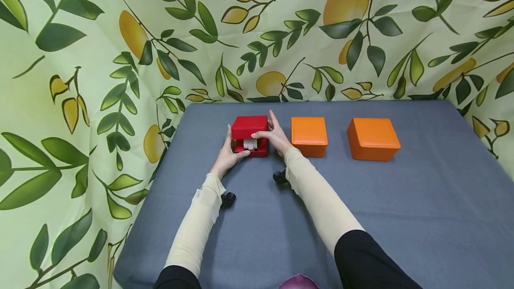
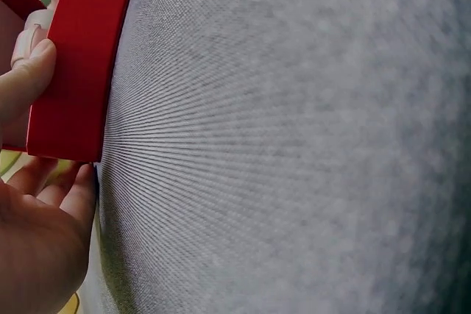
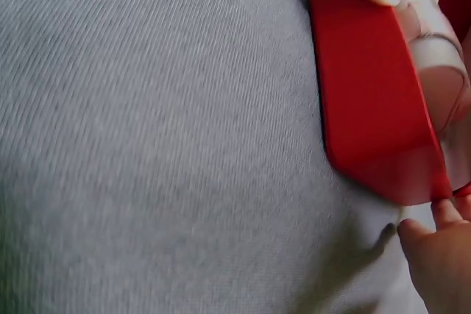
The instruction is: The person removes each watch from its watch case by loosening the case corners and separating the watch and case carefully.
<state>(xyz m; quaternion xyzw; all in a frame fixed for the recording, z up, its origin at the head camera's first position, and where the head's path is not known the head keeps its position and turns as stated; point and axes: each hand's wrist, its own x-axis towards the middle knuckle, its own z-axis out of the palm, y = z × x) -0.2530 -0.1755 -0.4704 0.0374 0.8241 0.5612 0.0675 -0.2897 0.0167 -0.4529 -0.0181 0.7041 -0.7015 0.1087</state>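
Red box [image 1: 249,131] sits toward the far left of the grey table [image 1: 401,208]; nearer orange box [image 1: 308,133] and farther orange box [image 1: 373,134] are to its right. Opening faces the person, lid [image 1: 246,122] raised, gap at front. Front face runs left-right, wider than tall; can't tell which way the footprint's long axis goes. Back side hidden, both wrist views crop the box.

Right hand [image 1: 279,138]: thumb at lid's front edge, other fingers along the right side, pinching that end. Some fingers hard to see. Left hand [image 1: 226,159]: thumb over the base's [image 2: 81,71] front rim, fingers against left side, gripping that corner.

Smallest: pale item [image 1: 250,144] inside, rounded, banded, partly covered. Can't make out what it is.
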